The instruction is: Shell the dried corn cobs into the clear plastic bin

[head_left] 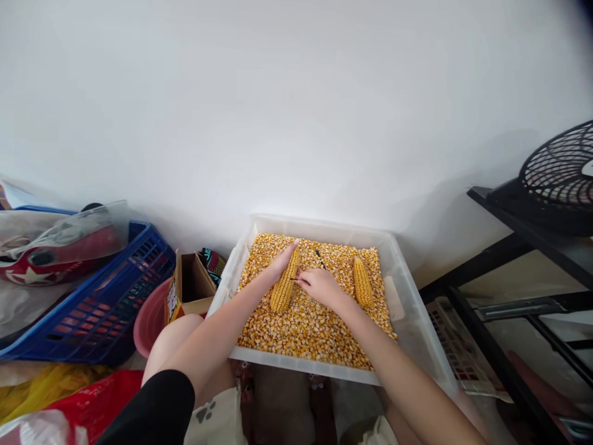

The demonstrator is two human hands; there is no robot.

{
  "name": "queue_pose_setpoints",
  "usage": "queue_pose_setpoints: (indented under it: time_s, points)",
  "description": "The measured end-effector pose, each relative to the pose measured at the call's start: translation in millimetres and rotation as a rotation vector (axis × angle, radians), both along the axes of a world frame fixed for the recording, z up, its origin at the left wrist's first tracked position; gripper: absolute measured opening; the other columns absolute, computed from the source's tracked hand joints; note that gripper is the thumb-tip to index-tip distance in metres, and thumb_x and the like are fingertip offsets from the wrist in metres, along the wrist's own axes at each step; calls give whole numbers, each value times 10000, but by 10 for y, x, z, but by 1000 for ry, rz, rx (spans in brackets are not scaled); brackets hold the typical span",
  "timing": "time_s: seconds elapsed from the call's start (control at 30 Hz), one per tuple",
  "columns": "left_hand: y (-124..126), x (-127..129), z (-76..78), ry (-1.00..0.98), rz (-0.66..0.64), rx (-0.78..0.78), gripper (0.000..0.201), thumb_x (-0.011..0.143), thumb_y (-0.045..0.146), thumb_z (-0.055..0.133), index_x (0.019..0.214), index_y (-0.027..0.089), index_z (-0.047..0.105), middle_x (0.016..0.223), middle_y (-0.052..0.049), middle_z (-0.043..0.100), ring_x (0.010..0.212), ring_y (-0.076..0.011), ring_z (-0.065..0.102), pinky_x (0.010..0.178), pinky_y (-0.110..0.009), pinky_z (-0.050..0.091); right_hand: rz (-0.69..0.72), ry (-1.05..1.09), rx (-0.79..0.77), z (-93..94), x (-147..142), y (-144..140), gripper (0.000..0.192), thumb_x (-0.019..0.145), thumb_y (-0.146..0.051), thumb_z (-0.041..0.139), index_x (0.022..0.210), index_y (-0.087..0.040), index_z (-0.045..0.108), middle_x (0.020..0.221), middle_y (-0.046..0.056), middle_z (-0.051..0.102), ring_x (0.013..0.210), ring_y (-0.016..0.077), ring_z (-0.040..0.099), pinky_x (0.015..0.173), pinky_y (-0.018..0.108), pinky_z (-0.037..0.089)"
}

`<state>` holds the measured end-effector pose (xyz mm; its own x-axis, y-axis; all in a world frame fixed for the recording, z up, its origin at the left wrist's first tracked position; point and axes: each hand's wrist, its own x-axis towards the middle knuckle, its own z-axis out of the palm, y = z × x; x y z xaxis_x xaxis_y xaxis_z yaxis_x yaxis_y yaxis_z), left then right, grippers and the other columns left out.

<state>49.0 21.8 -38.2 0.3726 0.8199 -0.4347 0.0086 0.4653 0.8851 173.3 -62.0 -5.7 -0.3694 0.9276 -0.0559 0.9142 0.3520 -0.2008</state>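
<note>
An ear of corn (pixel 286 285) with yellow kernels is tilted over the loose kernels in the tub, my left hand (pixel 280 262) wrapped along its far left side. My right hand (pixel 317 284) is closed around a thin dark pointed tool (pixel 294 280), whose tip meets the ear's right side. Just beyond that hand a small dark piece (pixel 321 258) shows; whether it belongs to the tool I cannot tell. A second ear of corn (pixel 362 284) lies on the kernels to the right. Loose corn kernels (pixel 296 337) cover most of the floor of the translucent plastic tub (pixel 412 321).
A white wall (pixel 296 111) rises behind the tub. At left are a blue basket (pixel 106 309) with bagged things, a pink basin (pixel 151 315) and an open cardboard box (pixel 194 284). On the right stands a black metal frame (pixel 491 352) with a fan (pixel 563 167) on top.
</note>
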Motion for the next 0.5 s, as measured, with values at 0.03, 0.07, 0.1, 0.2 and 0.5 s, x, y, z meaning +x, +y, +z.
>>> queue_pose_setpoints:
  time_s: [0.03, 0.07, 0.1, 0.2, 0.5]
  points:
    - [-12, 10, 7, -4, 9, 23, 504, 713, 665, 461, 659, 172, 546, 522, -44, 586, 485, -169, 558, 489, -286, 465, 4, -13, -3, 3, 4, 1, 287, 889, -317, 394, 931, -207, 656, 947, 47, 674, 870, 163, 600, 739, 236, 374]
    - [-24, 20, 14, -5, 14, 58, 492, 707, 656, 481, 677, 170, 555, 551, -46, 602, 526, -175, 573, 519, -284, 469, 12, -23, -2, 8, 9, 3, 280, 884, -311, 401, 905, -203, 658, 926, 47, 676, 853, 162, 602, 727, 235, 371]
    - [-36, 30, 19, 5, 15, 106, 482, 704, 645, 496, 700, 168, 569, 593, -51, 623, 582, -181, 588, 556, -278, 471, 23, -29, -2, 15, 16, 4, 274, 879, -307, 408, 878, -199, 660, 901, 47, 678, 833, 161, 603, 713, 234, 368]
    - [-66, 59, 24, 65, -14, 235, 475, 710, 621, 510, 759, 159, 607, 722, -64, 666, 751, -201, 606, 660, -260, 460, 51, -32, -1, 41, 44, 3, 264, 860, -307, 427, 813, -194, 661, 828, 45, 678, 769, 156, 601, 669, 232, 358]
    - [-137, 100, 80, 124, -94, 332, 530, 736, 605, 477, 865, 121, 650, 841, -81, 675, 858, -226, 580, 751, -273, 424, 65, -7, -69, 85, 81, -25, 204, 812, -272, 481, 824, -198, 670, 811, 50, 685, 743, 155, 599, 643, 225, 349]
